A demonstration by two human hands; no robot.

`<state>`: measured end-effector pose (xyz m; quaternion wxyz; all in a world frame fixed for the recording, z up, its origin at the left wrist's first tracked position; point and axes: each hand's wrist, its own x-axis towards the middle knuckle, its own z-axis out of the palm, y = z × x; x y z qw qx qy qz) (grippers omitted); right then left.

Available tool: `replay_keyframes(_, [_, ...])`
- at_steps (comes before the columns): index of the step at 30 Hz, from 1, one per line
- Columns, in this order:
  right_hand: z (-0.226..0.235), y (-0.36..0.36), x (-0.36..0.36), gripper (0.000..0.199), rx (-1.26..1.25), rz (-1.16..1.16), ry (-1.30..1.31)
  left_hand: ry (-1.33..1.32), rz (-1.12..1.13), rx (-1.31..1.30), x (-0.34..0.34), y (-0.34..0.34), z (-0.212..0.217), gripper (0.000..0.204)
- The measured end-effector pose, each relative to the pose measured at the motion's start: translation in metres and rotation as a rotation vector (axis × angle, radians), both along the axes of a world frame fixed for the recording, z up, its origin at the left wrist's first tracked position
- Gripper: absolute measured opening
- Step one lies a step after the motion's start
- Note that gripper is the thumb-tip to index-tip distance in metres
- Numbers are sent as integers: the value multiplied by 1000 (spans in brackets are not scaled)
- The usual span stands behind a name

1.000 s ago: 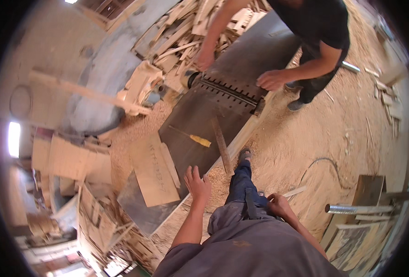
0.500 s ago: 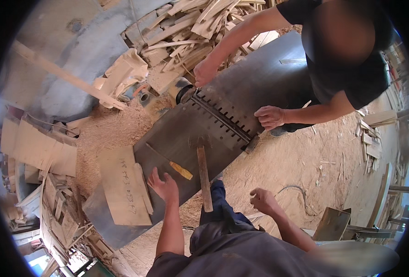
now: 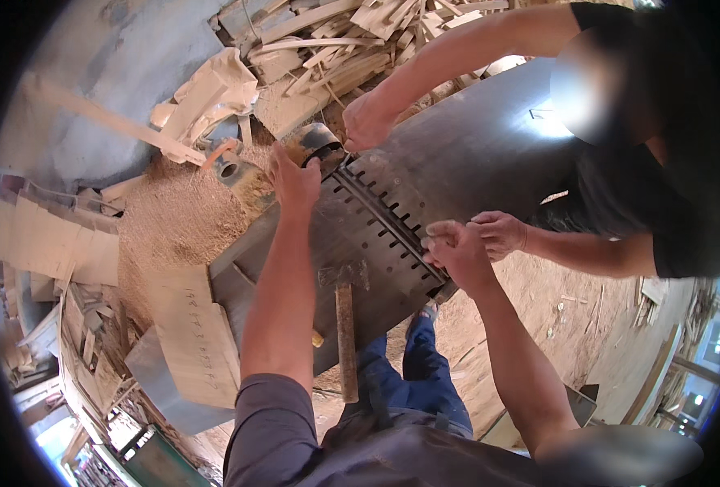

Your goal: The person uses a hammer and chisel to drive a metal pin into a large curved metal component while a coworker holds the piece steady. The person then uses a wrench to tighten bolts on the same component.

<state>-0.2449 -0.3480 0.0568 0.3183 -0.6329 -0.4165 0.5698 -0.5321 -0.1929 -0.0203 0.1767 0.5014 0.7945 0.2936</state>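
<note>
A dark metal machine table [image 3: 474, 122] is crossed by a slot with toothed edges [image 3: 384, 211], with a long bar in it. At the slot's far left end is a round drum-like part [image 3: 315, 142]. My left hand [image 3: 295, 180] is beside that part, thumb and fingers apart. Over the slot's near right end, my right hand [image 3: 457, 250] has curled fingers; anything in them is too small to make out. It is right beside a co-worker's hand [image 3: 500, 234]. A hammer [image 3: 346, 341] lies on the table. My left forearm mostly hides a screwdriver [image 3: 318, 338].
The co-worker's other hand [image 3: 366, 122] is near the drum-like part. A flat board with writing [image 3: 194, 333] lies at the table's left end. Sawdust [image 3: 173, 215] heaps beyond the table, and scrap wood [image 3: 336, 57] piles up behind it.
Both my hands have reached forward to the two ends of the slot. The co-worker's near hand has moved toward the slot's right end. My left forearm now covers most of the screwdriver.
</note>
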Motion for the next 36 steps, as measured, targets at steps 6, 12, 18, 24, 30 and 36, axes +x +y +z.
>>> replay_keyframes(6, [-27, 90, -30, 39, -30, 135, 194, 66, 35, -354, 17, 12, 21, 79])
replay_keyframes(12, [-27, 144, -75, 34, -258, 44, 524, 211, 40, -334, 26, 16, 7, 72])
replay_keyframes(18, [-43, 172, -81, 21, -331, -143, 807, 205, 96, -403, 29, 16, 21, 65])
replay_keyframes(24, [-43, 176, -81, 21, -194, -21, 315, 268, 67, -332, 32, 16, 8, 66])
replay_keyframes(30, [-42, 174, -89, 15, -170, -95, 221, 268, 48, -251, 31, 15, 6, 70])
replay_keyframes(36, [-44, 156, -112, 22, -224, -392, 752, 240, 58, -235, 29, 15, 6, 72])
